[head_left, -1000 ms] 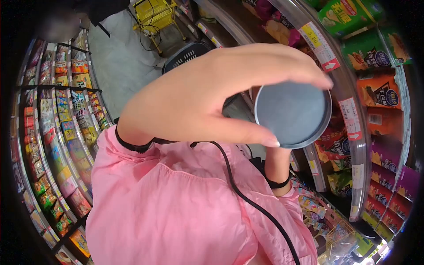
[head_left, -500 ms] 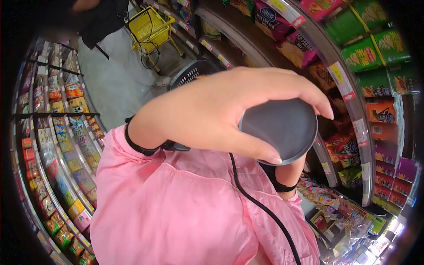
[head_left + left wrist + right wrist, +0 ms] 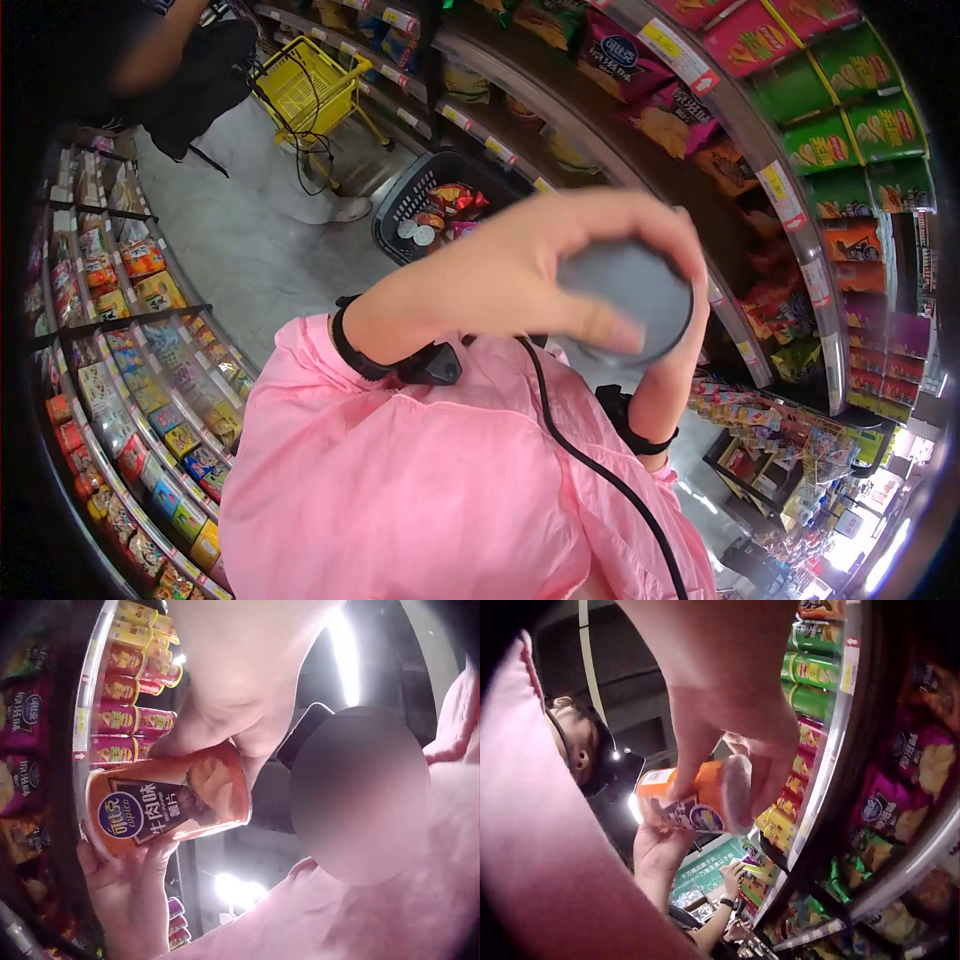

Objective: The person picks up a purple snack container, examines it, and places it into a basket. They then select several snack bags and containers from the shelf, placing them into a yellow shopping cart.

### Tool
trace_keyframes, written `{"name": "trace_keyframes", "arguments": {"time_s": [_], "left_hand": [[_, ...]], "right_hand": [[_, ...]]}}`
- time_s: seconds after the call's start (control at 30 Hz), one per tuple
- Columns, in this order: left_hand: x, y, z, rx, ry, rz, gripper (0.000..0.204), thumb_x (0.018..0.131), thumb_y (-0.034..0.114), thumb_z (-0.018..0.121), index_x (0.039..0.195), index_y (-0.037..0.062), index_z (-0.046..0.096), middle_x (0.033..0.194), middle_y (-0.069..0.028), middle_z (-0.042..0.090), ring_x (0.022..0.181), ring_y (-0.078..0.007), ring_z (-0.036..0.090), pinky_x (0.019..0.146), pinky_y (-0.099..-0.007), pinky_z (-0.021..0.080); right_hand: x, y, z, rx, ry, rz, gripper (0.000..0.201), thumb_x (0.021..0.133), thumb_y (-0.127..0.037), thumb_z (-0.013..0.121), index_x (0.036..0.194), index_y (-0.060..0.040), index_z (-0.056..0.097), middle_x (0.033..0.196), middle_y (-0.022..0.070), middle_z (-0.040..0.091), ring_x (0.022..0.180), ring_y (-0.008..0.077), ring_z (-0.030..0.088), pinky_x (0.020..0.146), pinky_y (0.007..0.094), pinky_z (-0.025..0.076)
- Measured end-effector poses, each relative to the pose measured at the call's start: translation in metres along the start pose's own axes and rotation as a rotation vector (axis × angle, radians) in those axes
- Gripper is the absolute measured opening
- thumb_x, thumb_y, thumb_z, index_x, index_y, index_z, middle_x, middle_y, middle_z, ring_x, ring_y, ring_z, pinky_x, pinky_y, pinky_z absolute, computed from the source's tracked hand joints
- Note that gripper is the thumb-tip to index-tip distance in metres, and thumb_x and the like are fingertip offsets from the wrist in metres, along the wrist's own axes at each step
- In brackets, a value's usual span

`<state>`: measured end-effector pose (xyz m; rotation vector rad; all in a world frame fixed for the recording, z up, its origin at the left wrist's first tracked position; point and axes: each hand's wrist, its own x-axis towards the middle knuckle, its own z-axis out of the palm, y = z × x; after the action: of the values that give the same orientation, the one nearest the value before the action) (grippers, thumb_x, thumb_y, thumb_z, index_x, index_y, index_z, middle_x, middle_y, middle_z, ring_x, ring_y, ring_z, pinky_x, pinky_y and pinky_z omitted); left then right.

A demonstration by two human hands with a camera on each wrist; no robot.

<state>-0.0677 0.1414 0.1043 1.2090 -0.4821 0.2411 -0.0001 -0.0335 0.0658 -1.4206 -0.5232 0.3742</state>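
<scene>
An orange cylindrical chip can (image 3: 161, 817) is held between both hands; in the head view its round grey end (image 3: 632, 300) faces up. My left hand (image 3: 500, 275) curves over that end with thumb and fingers on opposite sides of the rim. From the other side my right hand (image 3: 683, 360) grips the can lower down, partly hidden by it. In the left wrist view the left hand (image 3: 236, 682) reaches from above and the right hand (image 3: 131, 900) from below. The right wrist view shows the right hand (image 3: 739, 712) around one end, the left hand (image 3: 660, 859) at the other.
A black basket (image 3: 383, 240) with red packs and round-ended containers stands on the floor (image 3: 230, 260). Behind it are a yellow basket cart (image 3: 300, 85) and a person in dark clothing (image 3: 205, 85). Snack shelves (image 3: 735, 120) line the right and more shelves (image 3: 150, 360) the left.
The head view has shifted, bringing the black basket's contents into sight. Both hands and the can sit slightly further left in view, and more of the right hand shows beside the can.
</scene>
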Motion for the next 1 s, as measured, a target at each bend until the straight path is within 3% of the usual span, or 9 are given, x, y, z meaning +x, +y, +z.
{"name": "trace_keyframes", "arguments": {"time_s": [0.07, 0.13, 0.4, 0.57, 0.73, 0.77, 0.87, 0.9, 1.0], "left_hand": [[-0.008, 0.003, -0.017, -0.197, 0.208, -0.116, 0.045, 0.065, 0.012, 0.068, 0.104, 0.0039, 0.048, 0.106, -0.0131, 0.051, 0.104, -0.0256, 0.047, 0.089, -0.0354, 0.037], [-0.013, 0.0, -0.035, -0.344, 0.275, -0.056, 0.05, 0.068, 0.013, 0.067, 0.111, 0.0046, 0.042, 0.11, -0.014, 0.049, 0.108, -0.0283, 0.045, 0.092, -0.0381, 0.036], [-0.05, -0.044, -0.086, -0.657, 0.377, -0.196, 0.047, 0.08, 0.012, 0.053, 0.121, 0.0051, 0.032, 0.118, -0.0142, 0.042, 0.119, -0.0347, 0.032, 0.097, -0.0446, 0.029], [-0.075, -0.09, -0.112, -0.832, 0.623, -0.379, 0.035, 0.087, 0.013, 0.038, 0.12, 0.0031, 0.036, 0.118, -0.0152, 0.045, 0.113, -0.0295, 0.04, 0.095, -0.0407, 0.032], [-0.105, -0.114, -0.142, -0.868, 0.758, -0.501, 0.031, 0.086, 0.012, 0.041, 0.116, 0.0031, 0.042, 0.113, -0.0084, 0.049, 0.107, -0.0198, 0.045, 0.092, -0.0347, 0.035], [-0.112, -0.12, -0.146, -0.858, 0.786, -0.528, 0.031, 0.086, 0.012, 0.041, 0.116, 0.0033, 0.042, 0.114, -0.0084, 0.048, 0.108, -0.0199, 0.045, 0.092, -0.0348, 0.035], [-0.133, -0.14, -0.156, -0.865, 0.862, -0.552, 0.034, 0.088, 0.013, 0.039, 0.12, 0.0045, 0.038, 0.118, -0.0071, 0.045, 0.111, -0.0198, 0.042, 0.092, -0.0351, 0.035], [-0.138, -0.145, -0.16, -0.899, 0.864, -0.542, 0.035, 0.088, 0.013, 0.038, 0.121, 0.0047, 0.037, 0.118, -0.007, 0.045, 0.111, -0.0198, 0.042, 0.092, -0.0351, 0.035], [-0.156, -0.16, -0.171, -0.978, 0.878, -0.516, 0.038, 0.088, 0.014, 0.039, 0.124, 0.005, 0.033, 0.119, -0.0082, 0.044, 0.111, -0.0201, 0.042, 0.092, -0.0358, 0.034]], "right_hand": [[0.003, 0.005, 0.012, 0.205, -0.069, -0.003, 0.103, 0.054, -0.021, 0.079, 0.131, 0.0019, 0.015, 0.13, 0.0133, 0.031, 0.113, 0.0217, 0.04, 0.092, 0.0335, 0.035], [0.004, 0.018, 0.025, 0.226, -0.084, 0.021, 0.107, 0.052, -0.027, 0.08, 0.131, 0.0014, 0.014, 0.131, 0.0135, 0.028, 0.116, 0.0224, 0.037, 0.094, 0.0343, 0.033], [-0.001, 0.068, 0.057, 0.273, -0.001, 0.185, 0.094, 0.053, -0.019, 0.078, 0.127, 0.0005, 0.023, 0.126, 0.0124, 0.034, 0.116, 0.0224, 0.036, 0.096, 0.0347, 0.029], [0.005, 0.111, 0.061, 0.28, -0.011, 0.333, 0.088, 0.055, -0.017, 0.076, 0.126, -0.0015, 0.025, 0.121, 0.0119, 0.039, 0.113, 0.0217, 0.038, 0.094, 0.0337, 0.031], [0.013, 0.154, 0.074, 0.26, -0.085, 0.4, 0.085, 0.058, -0.023, 0.073, 0.126, -0.0024, 0.026, 0.121, 0.0118, 0.037, 0.113, 0.0214, 0.039, 0.093, 0.0318, 0.033], [0.016, 0.161, 0.073, 0.229, -0.108, 0.412, 0.084, 0.062, -0.034, 0.069, 0.126, -0.0041, 0.025, 0.122, 0.0125, 0.037, 0.111, 0.0232, 0.041, 0.086, 0.0347, 0.041], [0.028, 0.181, 0.088, 0.443, -0.091, 0.508, 0.082, 0.067, -0.044, 0.063, 0.127, -0.0057, 0.022, 0.123, 0.0126, 0.036, 0.11, 0.0256, 0.042, 0.078, 0.0393, 0.047], [0.031, 0.19, 0.095, 0.504, -0.067, 0.496, 0.072, 0.077, -0.045, 0.051, 0.128, -0.0072, 0.02, 0.122, 0.0139, 0.038, 0.101, 0.0291, 0.049, 0.07, 0.0415, 0.05], [0.045, 0.214, 0.097, 0.838, -0.122, 0.742, 0.064, 0.084, -0.047, 0.038, 0.13, -0.0067, 0.018, 0.119, 0.0146, 0.042, 0.093, 0.0321, 0.054, 0.063, 0.0403, 0.052]]}}
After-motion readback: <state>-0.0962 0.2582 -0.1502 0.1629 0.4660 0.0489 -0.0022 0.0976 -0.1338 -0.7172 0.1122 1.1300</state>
